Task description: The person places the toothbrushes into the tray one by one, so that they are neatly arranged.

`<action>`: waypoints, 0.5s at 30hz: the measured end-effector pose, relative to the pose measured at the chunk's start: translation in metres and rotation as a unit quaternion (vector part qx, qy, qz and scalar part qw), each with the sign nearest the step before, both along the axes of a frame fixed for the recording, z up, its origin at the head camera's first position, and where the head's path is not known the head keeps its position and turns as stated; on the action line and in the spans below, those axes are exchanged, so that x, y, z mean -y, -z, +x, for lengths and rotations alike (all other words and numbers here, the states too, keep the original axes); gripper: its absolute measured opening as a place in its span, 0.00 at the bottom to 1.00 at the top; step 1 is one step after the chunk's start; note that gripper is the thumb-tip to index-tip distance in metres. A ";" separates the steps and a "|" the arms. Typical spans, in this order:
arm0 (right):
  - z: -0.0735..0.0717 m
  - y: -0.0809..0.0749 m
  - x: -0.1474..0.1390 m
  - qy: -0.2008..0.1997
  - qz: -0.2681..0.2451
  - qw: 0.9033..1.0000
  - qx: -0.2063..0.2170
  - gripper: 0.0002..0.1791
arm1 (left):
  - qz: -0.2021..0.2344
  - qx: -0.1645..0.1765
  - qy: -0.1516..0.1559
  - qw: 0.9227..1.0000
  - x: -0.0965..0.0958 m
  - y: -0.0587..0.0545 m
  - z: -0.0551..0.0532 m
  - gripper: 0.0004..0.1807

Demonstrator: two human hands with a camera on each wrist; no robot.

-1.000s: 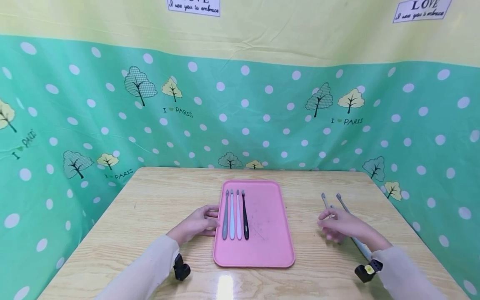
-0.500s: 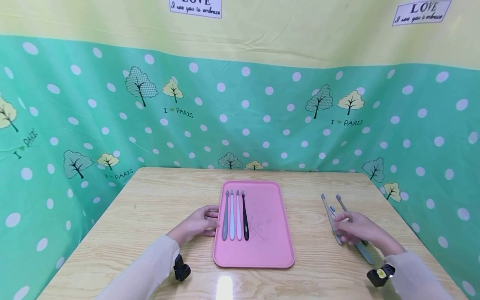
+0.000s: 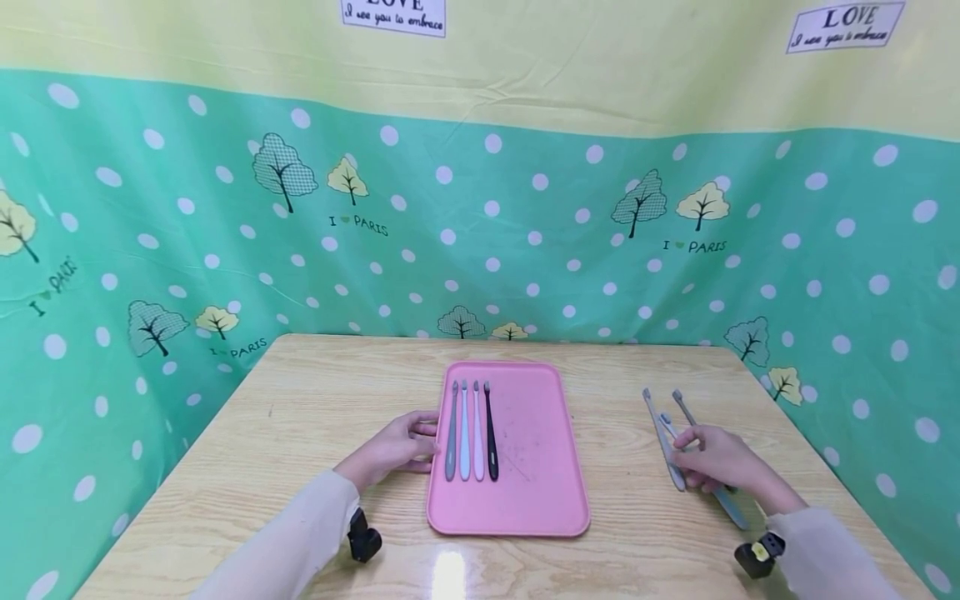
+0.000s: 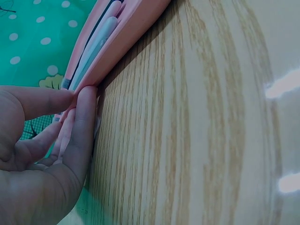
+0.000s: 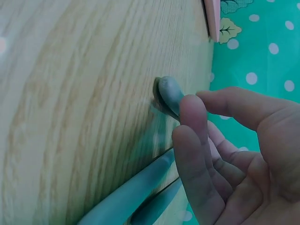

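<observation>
On the table lies a pink tray (image 3: 536, 500), with several toothbrushes side by side in its left part, among them a black toothbrush (image 3: 491, 433). My left hand (image 3: 396, 447) pinches the tray's left rim between thumb and fingers; the left wrist view shows this rim (image 4: 126, 44) close up. To the right of the tray, a few loose toothbrushes lie at a slant. My right hand (image 3: 712, 458) pinches the leftmost loose toothbrush (image 3: 660, 429) near its handle end (image 5: 170, 91). Under that hand, a grey toothbrush (image 3: 682, 406) and a light blue handle (image 3: 727, 507) are partly hidden.
The wooden table (image 3: 337, 375) reaches back to a green, dotted curtain (image 3: 487, 208) behind and at both sides. Between the tray and the loose toothbrushes is a stretch of bare wood. A black camera sits on each wrist.
My right hand first drew right and towards me, uncovering the leftmost loose toothbrush, then stayed close to its handle end. My left hand and the tray have kept their places.
</observation>
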State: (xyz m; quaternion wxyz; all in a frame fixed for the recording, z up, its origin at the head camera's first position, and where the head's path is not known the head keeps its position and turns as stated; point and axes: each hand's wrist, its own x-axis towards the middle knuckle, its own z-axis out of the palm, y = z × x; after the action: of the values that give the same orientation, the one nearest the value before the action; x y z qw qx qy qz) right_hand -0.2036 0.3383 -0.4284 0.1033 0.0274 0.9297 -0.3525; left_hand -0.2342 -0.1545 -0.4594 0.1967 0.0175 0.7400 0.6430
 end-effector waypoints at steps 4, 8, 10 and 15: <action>0.001 -0.001 0.001 0.000 0.001 1.000 0.001 0.18 | 0.000 -0.001 0.001 1.000 0.000 -0.001 0.000 0.37; 0.001 0.001 0.002 0.005 -0.004 1.000 0.007 0.20 | 0.003 -0.002 0.002 1.000 -0.001 -0.001 0.000 0.37; 0.001 0.003 0.003 0.007 -0.007 1.000 0.009 0.20 | 0.003 -0.003 0.002 1.000 -0.001 0.000 -0.001 0.37; 0.000 0.007 0.006 0.020 -0.009 1.000 0.016 0.22 | 0.002 -0.006 0.004 1.000 -0.001 0.000 -0.001 0.36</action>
State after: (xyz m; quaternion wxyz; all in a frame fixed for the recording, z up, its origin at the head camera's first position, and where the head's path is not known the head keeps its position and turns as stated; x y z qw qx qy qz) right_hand -0.2032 0.3318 -0.4355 0.1117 0.0506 0.9239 -0.3625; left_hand -0.2353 -0.1539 -0.4597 0.1948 0.0242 0.7395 0.6439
